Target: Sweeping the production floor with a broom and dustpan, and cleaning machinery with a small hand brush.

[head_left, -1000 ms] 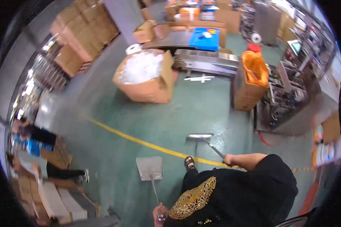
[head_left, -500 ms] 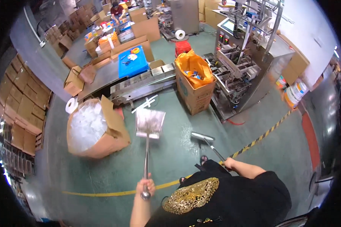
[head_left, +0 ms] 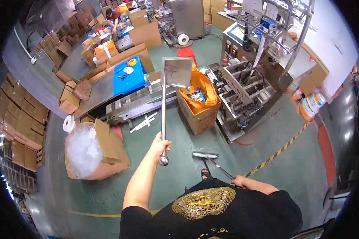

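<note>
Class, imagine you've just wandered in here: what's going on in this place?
A person is handling two tools. The left grip holds up a metal dustpan, which partly covers an orange bag in a carton from this view; whether it is directly above is unclear. The right grip holds a floor squeegee, its head on the green floor.

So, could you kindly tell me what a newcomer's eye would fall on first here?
Probably the metal dustpan at upper centre, its long handle in the left hand. Next might come the orange bag in a carton beyond it, then the open box of whitish plastic at left.
</note>
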Demonstrator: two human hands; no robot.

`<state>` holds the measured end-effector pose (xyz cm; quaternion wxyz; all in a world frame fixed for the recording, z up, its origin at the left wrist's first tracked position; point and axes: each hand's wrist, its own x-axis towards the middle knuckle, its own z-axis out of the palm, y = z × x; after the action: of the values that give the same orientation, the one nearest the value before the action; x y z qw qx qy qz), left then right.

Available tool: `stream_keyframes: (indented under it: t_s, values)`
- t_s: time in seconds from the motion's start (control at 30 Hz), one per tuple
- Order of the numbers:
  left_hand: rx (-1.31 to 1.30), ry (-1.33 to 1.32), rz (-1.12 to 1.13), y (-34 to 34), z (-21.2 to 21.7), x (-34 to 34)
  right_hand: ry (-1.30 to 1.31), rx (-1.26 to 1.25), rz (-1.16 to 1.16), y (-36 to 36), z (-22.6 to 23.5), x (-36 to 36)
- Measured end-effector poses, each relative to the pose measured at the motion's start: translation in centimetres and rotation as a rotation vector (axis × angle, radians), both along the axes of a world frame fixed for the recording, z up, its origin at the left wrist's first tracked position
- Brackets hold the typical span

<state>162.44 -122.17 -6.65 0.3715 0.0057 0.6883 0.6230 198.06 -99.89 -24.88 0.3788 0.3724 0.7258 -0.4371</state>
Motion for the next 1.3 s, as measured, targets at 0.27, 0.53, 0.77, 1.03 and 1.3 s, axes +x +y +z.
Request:
stream_keyframes:
  t_s: [0.27,0.53,0.77,1.03,1.3]
  values:
    - [-0.273,0.271,-0.159,4.8,-4.8,-0.3,-0.036,0.108,0.152,4.0,-1.6,-2.9]
    - [-0.291,0.384,-0.173,3.8,-7.2,-0.2,0.164,0.114,0.216,5.5,-2.2,-4.6]
    - [-0.056,0.314,-0.056,2.7,-4.8,0.5,0.122,0.061,0.213,6.1,-2.5,-6.6]
    - [0.467,-0.312,0.227,-7.7,0.6,3.9,0.163,-0.021,0.25,6.1,-0.8,-10.3]
    - [0.831,-0.533,0.534,-18.5,-1.7,9.1,0.18,-0.046,0.305,2.5,-0.7,-21.9]
